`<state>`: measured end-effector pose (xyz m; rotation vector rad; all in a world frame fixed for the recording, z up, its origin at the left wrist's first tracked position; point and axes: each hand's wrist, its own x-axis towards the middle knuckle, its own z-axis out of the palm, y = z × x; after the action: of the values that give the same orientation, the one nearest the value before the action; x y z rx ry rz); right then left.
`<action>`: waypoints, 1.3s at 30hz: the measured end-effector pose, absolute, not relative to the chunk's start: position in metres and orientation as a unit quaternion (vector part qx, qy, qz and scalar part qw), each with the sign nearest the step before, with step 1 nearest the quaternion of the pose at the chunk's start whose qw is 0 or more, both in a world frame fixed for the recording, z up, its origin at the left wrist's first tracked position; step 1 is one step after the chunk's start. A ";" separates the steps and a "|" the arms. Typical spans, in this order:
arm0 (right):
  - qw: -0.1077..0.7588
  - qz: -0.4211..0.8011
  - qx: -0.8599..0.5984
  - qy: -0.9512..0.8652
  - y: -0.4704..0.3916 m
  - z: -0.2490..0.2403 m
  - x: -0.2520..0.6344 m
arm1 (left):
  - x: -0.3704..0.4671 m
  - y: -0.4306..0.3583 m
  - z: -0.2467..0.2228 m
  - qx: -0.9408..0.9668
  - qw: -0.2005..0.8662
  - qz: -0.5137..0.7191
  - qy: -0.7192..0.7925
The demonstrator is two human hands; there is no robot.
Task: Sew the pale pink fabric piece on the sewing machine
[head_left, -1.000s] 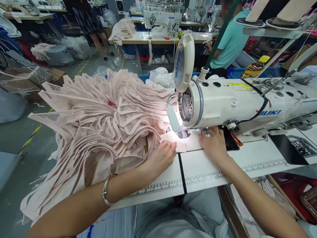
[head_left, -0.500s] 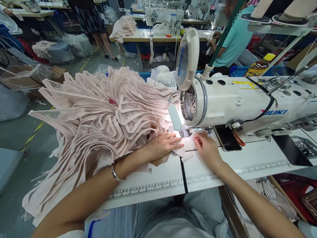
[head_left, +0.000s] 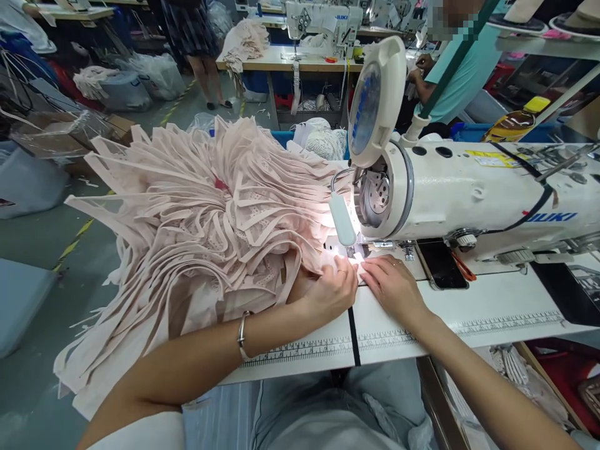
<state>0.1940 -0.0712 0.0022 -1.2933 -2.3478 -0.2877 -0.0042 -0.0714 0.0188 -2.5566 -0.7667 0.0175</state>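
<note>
In the head view a white sewing machine [head_left: 440,194] has its needle area lit by a small lamp [head_left: 343,219]. Just in front of the needle, my left hand [head_left: 335,286] pinches the edge of pale pink fabric, its fingers bent together. My right hand [head_left: 392,284] lies beside it, fingers closed together and pressing on the small piece of fabric [head_left: 359,269] under the light. The fingertips of both hands nearly meet. A large pile of pale pink fabric pieces [head_left: 187,219] spreads over the left of the table.
A phone [head_left: 443,265] lies right of my right hand. A ruler strip [head_left: 323,351] runs along the table's front edge. Behind are a bottle [head_left: 515,120], white lace [head_left: 325,142], another sewing machine [head_left: 323,28], a person in teal [head_left: 462,69] and a person's legs [head_left: 206,78].
My left hand has drawn in its spread fingers and gripped fabric, moving slightly right. My right hand has flattened onto the fabric by the needle. The camera view has shifted a little.
</note>
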 end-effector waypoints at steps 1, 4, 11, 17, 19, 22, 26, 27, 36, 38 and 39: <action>0.223 -0.091 -0.485 -0.841 -0.069 0.001 0.192 | -0.003 -0.069 0.020 -0.934 0.232 -0.003 -0.271; 0.225 -0.056 -0.521 -0.821 -0.065 0.000 0.187 | -0.005 -0.062 0.019 -0.940 0.228 -0.021 -0.254; 0.204 -0.087 -0.517 -0.827 -0.067 0.003 0.184 | -0.015 -0.063 0.001 -0.935 0.223 -0.062 -0.268; 0.120 -0.115 -0.542 -0.824 -0.065 0.009 0.180 | -0.013 -0.061 0.002 -0.938 0.218 -0.074 -0.261; 0.050 -0.100 -0.581 -0.806 -0.060 0.016 0.176 | -0.013 -0.060 0.004 -0.938 0.217 -0.075 -0.260; -0.038 -0.056 -0.634 -0.770 -0.051 0.026 0.170 | -0.014 -0.060 0.003 -0.941 0.193 -0.088 -0.264; -0.013 -0.005 -0.646 -0.763 -0.047 0.023 0.164 | -0.014 -0.057 -0.003 -0.945 0.121 -0.107 -0.283; 0.007 -0.002 -0.646 -0.763 -0.048 0.019 0.163 | -0.014 -0.056 -0.004 -0.942 0.096 -0.115 -0.300; 0.081 0.020 -0.675 -0.733 -0.058 0.007 0.162 | -0.014 -0.062 0.000 -0.932 -0.062 -0.185 -0.306; 0.072 0.038 -0.685 -0.723 -0.058 0.010 0.162 | -0.013 -0.067 0.000 -0.944 0.006 -0.146 -0.295; 0.068 0.045 -0.690 -0.719 -0.058 0.011 0.162 | -0.012 -0.069 0.000 -0.946 0.034 -0.129 -0.296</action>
<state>0.1618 -0.0584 0.0111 -2.0796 -2.1667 0.1363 -0.0120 -0.0685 0.0001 -2.9088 -0.9091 -0.3973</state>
